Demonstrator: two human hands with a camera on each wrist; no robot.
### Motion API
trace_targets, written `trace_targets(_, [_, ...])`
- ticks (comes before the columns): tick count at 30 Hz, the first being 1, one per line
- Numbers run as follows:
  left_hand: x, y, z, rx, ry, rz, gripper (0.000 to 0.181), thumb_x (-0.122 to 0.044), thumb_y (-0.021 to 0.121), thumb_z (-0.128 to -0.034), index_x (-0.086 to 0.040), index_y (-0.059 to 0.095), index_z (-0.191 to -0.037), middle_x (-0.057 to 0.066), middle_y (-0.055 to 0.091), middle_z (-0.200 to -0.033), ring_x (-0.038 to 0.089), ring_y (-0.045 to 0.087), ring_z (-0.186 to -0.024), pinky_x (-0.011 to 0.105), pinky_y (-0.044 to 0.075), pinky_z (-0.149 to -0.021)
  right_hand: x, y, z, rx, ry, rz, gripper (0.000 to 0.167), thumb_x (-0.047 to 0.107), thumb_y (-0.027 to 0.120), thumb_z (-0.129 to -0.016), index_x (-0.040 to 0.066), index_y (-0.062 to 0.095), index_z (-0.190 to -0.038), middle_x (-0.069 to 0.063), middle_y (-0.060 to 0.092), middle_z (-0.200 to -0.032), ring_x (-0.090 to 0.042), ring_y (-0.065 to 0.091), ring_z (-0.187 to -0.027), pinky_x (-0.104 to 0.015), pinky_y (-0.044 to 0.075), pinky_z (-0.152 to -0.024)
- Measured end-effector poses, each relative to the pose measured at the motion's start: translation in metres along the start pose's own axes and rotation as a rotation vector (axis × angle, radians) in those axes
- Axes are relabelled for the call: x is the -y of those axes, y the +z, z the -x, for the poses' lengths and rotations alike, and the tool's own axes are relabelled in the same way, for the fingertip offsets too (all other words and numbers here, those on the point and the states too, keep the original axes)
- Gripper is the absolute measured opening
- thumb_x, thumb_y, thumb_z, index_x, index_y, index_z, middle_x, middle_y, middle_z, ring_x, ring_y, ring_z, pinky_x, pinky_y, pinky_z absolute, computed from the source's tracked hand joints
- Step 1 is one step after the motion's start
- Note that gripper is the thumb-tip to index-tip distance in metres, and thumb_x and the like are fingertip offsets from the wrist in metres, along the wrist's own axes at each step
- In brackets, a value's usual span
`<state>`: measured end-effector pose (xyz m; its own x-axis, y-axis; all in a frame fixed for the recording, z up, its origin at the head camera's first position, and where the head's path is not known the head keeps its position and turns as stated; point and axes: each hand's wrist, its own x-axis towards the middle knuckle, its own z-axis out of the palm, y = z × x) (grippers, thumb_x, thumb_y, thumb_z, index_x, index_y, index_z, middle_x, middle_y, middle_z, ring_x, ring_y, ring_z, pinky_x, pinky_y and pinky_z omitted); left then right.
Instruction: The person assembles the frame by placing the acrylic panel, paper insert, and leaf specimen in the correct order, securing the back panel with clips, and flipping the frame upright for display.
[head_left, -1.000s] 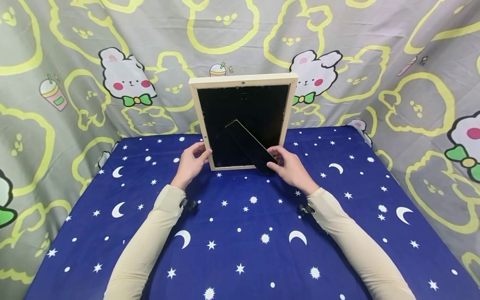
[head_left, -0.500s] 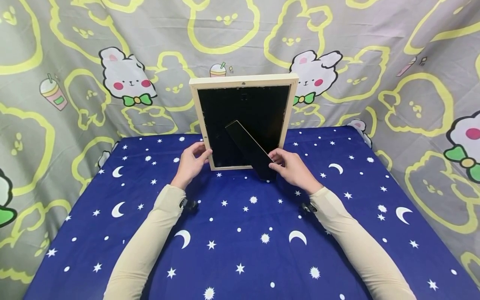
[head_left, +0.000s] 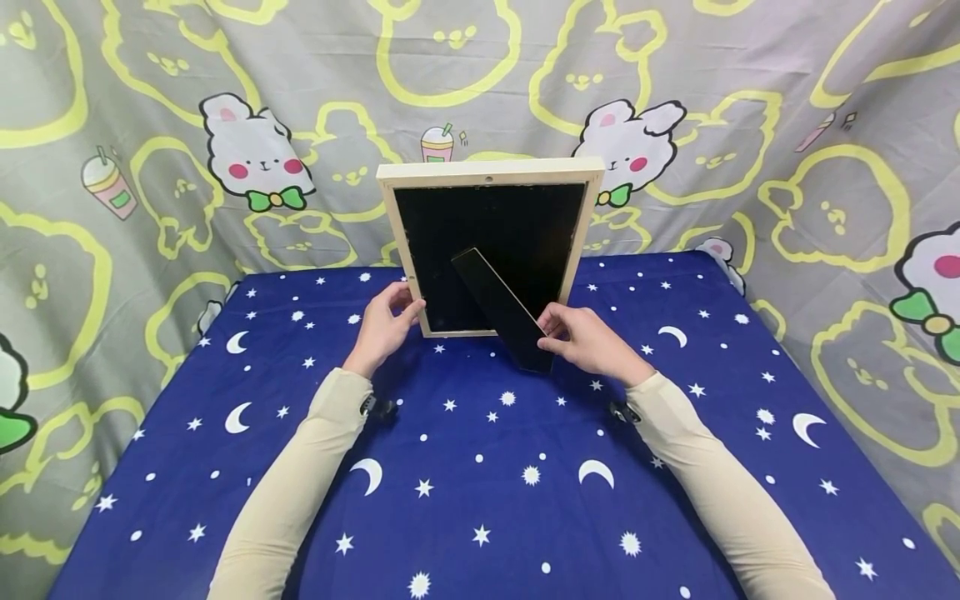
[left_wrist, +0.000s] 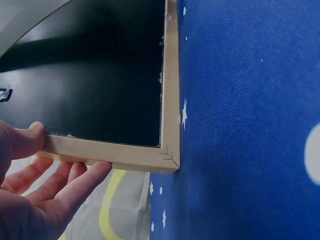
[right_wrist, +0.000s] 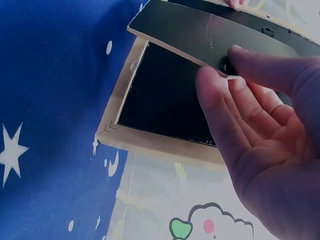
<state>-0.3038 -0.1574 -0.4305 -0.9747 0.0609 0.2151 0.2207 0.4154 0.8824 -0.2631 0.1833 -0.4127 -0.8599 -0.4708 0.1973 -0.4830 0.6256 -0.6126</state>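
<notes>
A picture frame with a light wooden border and a black back panel stands on the cloth, its back towards me. My left hand grips the frame's left side near the bottom, thumb on the back and fingers round the outer edge. From the panel a black easel leg slants out towards the lower right. My right hand pinches the right edge of that leg between thumb and fingers. In the right wrist view the leg stands apart from the panel at its lower end. The frame's front is hidden.
A dark blue tablecloth with white moons and stars covers the table. Behind and at both sides hangs a grey curtain with cartoon rabbits. Small dark devices sit under the wrists.
The easel leg has swung further out from the back panel with my right hand, towards me. The frame's top has tipped slightly towards me. My left hand keeps its hold.
</notes>
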Motion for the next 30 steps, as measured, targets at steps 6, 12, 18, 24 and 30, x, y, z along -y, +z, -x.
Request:
trace_targets(6, [-0.002,0.001,0.002,-0.007,0.009,0.006,0.032,-0.014,0.068,-0.0996,0.001,0.063,-0.128,0.024,0.067,-0.111,0.036,0.067,-0.1,0.033,0.061,-0.083,0.001,0.0,0.002,0.037,-0.012,0.007,0.015,0.008,0.076,-0.091,0.009,0.064,-0.1,-0.004,0.073,-0.093,-0.02,0.07,-0.089,-0.04,0.058,-0.081])
trace_targets(12, [0.0,0.0,0.003,-0.003,0.025,-0.005,0.032,-0.012,0.069,-0.0988,0.001,0.062,-0.128,0.025,0.066,-0.109,0.039,0.067,-0.099,0.038,0.061,-0.083,0.003,-0.001,0.003,0.069,-0.013,0.006,0.015,0.009,0.076,-0.091,0.011,0.062,-0.098,-0.002,0.072,-0.091,-0.016,0.068,-0.086,-0.036,0.056,-0.078])
trace_targets(18, [0.005,-0.003,0.002,0.007,0.067,-0.08,0.03,-0.013,0.07,-0.0977,-0.001,0.063,-0.124,0.021,0.07,-0.105,0.037,0.071,-0.091,0.036,0.061,-0.079,0.001,-0.001,0.003,0.092,-0.026,-0.003,0.015,0.008,0.076,-0.091,0.01,0.062,-0.096,-0.001,0.071,-0.089,-0.013,0.067,-0.084,-0.033,0.054,-0.075])
trace_targets(24, [0.007,-0.004,0.002,0.012,0.076,-0.083,0.029,-0.014,0.072,-0.0967,-0.002,0.064,-0.122,0.02,0.07,-0.105,0.04,0.073,-0.087,0.025,0.058,-0.072,0.005,-0.001,0.005,0.119,-0.03,-0.02,0.015,0.007,0.076,-0.091,0.01,0.062,-0.095,-0.001,0.071,-0.088,-0.013,0.067,-0.081,-0.033,0.055,-0.073])
trace_targets(30, [0.009,-0.006,0.003,0.022,0.071,-0.079,0.03,-0.017,0.073,-0.0964,-0.002,0.065,-0.121,0.019,0.071,-0.103,0.04,0.073,-0.088,0.022,0.053,-0.071,0.005,-0.001,0.004,0.155,-0.044,-0.007,0.016,0.006,0.076,-0.09,0.009,0.061,-0.094,-0.001,0.07,-0.09,-0.015,0.071,-0.088,-0.034,0.057,-0.08])
